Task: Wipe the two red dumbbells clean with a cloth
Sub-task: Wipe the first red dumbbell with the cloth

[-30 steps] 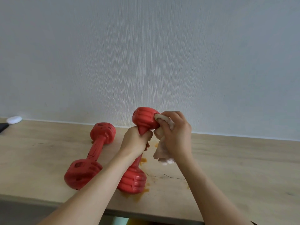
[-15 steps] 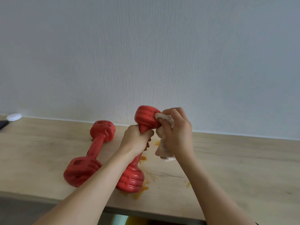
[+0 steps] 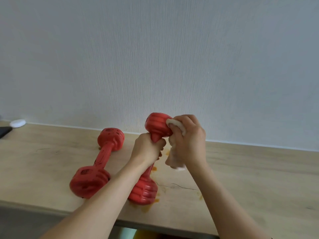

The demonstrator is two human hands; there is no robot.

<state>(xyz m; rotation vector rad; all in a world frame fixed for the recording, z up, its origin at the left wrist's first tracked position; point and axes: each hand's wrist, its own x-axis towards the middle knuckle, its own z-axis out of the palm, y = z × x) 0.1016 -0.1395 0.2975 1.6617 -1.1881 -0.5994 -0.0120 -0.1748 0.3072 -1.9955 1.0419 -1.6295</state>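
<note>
Head view: my left hand (image 3: 146, 150) grips the tilted dumbbell (image 3: 155, 131) by its handle, lower end on the table (image 3: 259, 178). At its 3 o'clock, my right hand (image 3: 188, 140) clutches the cloth (image 3: 174, 156) against the upper head. The second dumbbell (image 3: 101, 159) lies at 9 o'clock.

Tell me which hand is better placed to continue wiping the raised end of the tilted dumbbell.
The right hand. It already presses the cloth against the raised end of the tilted dumbbell. The left hand grips the handle and steadies it.
</note>
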